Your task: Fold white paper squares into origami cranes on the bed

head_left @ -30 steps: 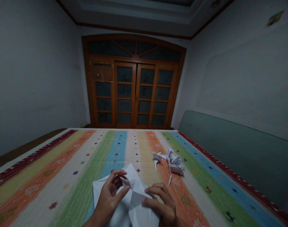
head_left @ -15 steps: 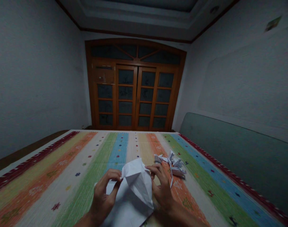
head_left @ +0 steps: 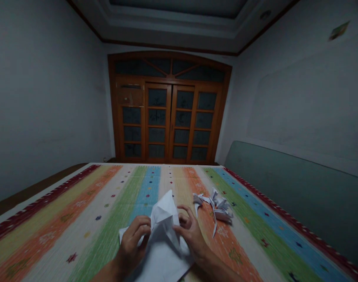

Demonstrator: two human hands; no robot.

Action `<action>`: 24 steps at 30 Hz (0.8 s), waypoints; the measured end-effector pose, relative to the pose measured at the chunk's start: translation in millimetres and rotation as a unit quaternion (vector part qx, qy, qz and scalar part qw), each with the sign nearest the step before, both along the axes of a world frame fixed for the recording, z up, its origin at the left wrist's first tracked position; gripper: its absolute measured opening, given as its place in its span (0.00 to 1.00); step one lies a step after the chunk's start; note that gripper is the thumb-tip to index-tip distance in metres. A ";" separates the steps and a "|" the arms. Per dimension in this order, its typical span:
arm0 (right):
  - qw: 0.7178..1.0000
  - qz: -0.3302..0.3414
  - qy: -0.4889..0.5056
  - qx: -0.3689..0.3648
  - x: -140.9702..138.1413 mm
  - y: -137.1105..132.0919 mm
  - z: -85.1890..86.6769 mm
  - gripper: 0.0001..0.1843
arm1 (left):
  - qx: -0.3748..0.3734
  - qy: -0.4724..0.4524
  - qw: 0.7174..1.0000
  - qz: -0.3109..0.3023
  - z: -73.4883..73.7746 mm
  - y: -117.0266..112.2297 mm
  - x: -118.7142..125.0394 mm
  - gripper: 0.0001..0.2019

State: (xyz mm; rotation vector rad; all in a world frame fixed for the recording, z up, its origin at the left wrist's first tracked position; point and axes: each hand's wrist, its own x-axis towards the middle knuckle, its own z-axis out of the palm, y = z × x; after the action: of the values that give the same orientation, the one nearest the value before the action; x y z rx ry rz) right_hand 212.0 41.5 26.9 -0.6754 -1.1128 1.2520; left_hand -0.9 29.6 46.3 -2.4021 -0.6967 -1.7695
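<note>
A creased, partly folded piece of white paper stands up between my two hands, its top drawn to a point. My left hand pinches its left edge with curled fingers. On the other side, my right hand grips the right edge between thumb and fingers. Beneath it, flat white paper lies on the table, with a corner showing past my left hand. To the right of my right hand sits a heap of folded and crumpled white paper pieces, with thin strips trailing from it.
A striped, patterned cloth covers the table. Along the right side runs a pale green padded backrest. Wooden doors with dark glass panes stand beyond the far edge, and a plain wall rises at left.
The top of the folded paper has gone from broad and blunt to a narrow upright point. My right hand has shifted slightly left, its thumb now on the near face.
</note>
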 end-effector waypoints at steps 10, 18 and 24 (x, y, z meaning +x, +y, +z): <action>0.981 -0.110 -0.132 0.095 24.8 4.1 -2.1 0.37 | -0.050 -0.031 0.998 0.001 -9.5 3.2 -4.6 0.09; 0.858 -0.219 -0.290 0.363 25.8 -10.8 -14.0 0.22 | -0.158 -0.056 0.984 0.065 -18.0 4.2 -3.3 0.09; 0.788 -0.250 -0.353 0.437 24.3 -20.3 -29.7 0.24 | -0.275 -0.006 0.962 0.004 -24.2 -1.3 2.7 0.20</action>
State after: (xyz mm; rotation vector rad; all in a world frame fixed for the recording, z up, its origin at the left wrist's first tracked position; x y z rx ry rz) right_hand 236.2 21.2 -2.8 -0.6404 -1.7860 -0.0962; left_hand 1.8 28.4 22.1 -2.6993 -1.3510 -1.7647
